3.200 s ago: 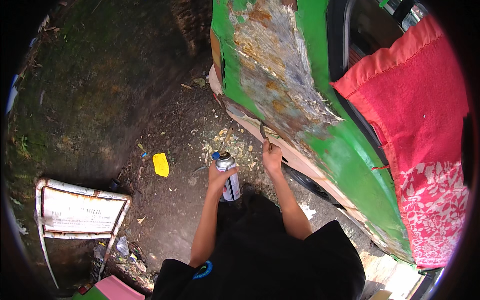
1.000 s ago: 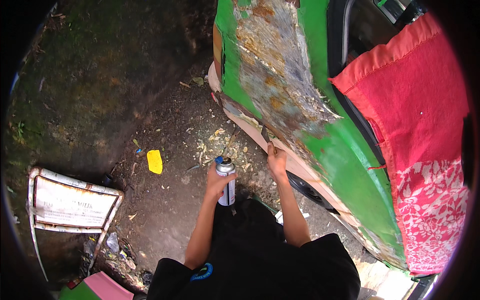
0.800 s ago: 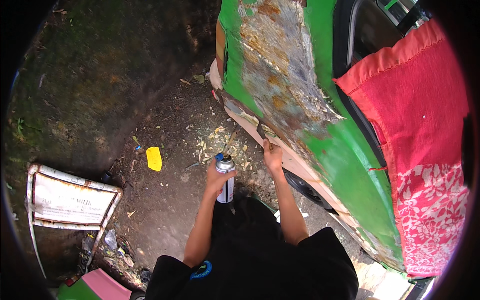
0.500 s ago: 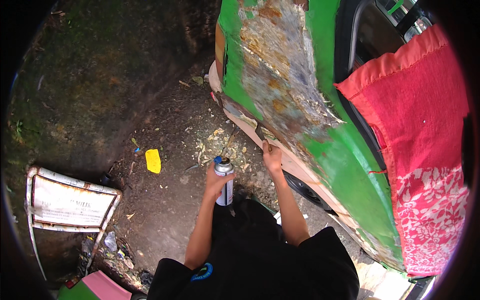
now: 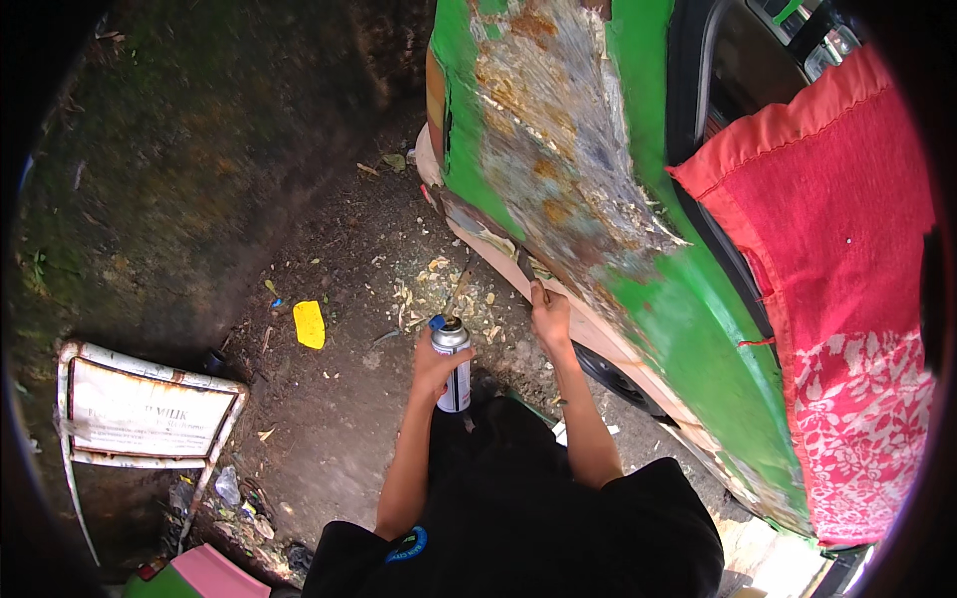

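My left hand (image 5: 438, 364) is wrapped around a white and silver gas canister (image 5: 456, 371) topped by a blue-knobbed torch head (image 5: 438, 322). Its thin nozzle (image 5: 460, 287) points away from me, over the littered ground. In my right hand (image 5: 550, 317) is a scraper (image 5: 525, 263), its dark blade at the pale lower edge of the green car body (image 5: 688, 329); whether it touches, I cannot tell. Beyond the blade, a wide panel of the car is stripped to rusty grey metal (image 5: 558, 159), bordered by ragged green paint.
Paint flakes (image 5: 429, 284) lie scattered on the dirt below the car. A yellow scrap (image 5: 309, 325) lies to their left. A rusty white sign frame (image 5: 150, 404) stands at left. Over the car window hangs a red patterned cloth (image 5: 827, 249). A car wheel (image 5: 613, 377) shows beneath the body.
My right hand and the scraper have shifted slightly right and nearer to me. The left hand still grips the canister, almost unmoved. The whole view has tilted a little.
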`<act>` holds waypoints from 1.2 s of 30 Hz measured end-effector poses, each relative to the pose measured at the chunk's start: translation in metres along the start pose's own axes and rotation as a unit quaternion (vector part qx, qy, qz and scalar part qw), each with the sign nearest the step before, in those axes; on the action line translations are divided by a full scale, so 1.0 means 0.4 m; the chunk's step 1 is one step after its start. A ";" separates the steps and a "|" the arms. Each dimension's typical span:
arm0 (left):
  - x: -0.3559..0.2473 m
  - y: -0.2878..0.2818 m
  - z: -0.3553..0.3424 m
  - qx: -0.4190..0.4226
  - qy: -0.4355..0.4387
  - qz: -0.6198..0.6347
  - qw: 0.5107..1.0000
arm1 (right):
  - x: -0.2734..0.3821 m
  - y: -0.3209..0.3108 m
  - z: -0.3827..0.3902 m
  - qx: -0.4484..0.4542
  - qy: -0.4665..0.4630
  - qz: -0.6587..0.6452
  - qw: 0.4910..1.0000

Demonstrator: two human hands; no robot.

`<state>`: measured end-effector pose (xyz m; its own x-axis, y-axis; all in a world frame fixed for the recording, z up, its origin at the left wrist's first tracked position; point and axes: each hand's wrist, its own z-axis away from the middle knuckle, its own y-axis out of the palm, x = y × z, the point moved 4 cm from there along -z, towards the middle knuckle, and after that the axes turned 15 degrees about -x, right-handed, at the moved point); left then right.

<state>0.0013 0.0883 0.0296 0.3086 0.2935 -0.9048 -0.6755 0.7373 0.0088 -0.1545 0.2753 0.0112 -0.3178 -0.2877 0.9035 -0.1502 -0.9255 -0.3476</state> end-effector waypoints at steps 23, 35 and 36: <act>-0.004 0.030 -0.023 0.014 -0.005 -0.007 1.000 | -0.020 0.061 -0.039 -0.036 -0.086 0.021 0.995; -0.005 0.046 -0.028 0.042 -0.022 -0.006 0.999 | 0.034 0.039 -0.011 -0.042 -0.103 0.097 0.989; -0.001 0.039 -0.022 0.034 -0.018 -0.016 0.999 | 0.040 0.036 0.000 -0.037 -0.087 0.087 0.992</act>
<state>-0.0150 0.0943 0.0262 0.3541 0.2909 -0.8888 -0.6181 0.7860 0.0111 -0.1620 0.2573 0.0206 -0.1800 -0.4853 0.8556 -0.1777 -0.8395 -0.5135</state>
